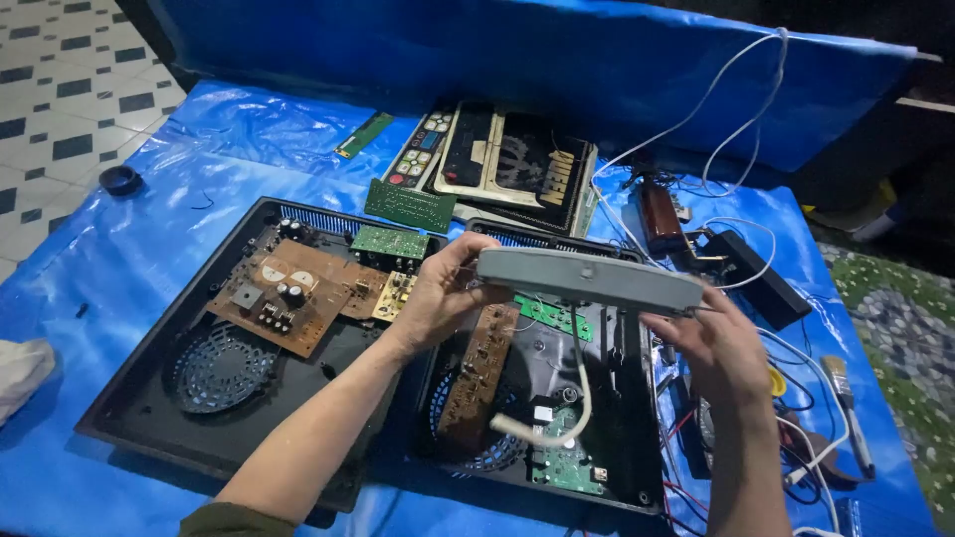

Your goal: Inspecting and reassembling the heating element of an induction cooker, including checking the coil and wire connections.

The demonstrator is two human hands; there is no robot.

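My left hand (438, 293) and my right hand (718, 348) hold a flat round grey disc (589, 278) by its two ends, edge-on above an open black appliance base (622, 447). A thick white cable (575, 398) hangs from the disc down into that base. Inside the base lie a brown circuit board (477, 373) and green circuit boards (562, 462). My left hand grips the disc's left rim and my right hand its right rim.
A second open black base (139, 398) with a brown board (284, 293) and fan grille (221, 370) lies at left. Stacked panels (507, 164), green boards (408, 205), a black adapter (751, 273), wires and a brush (846, 408) crowd the blue sheet (149, 229).
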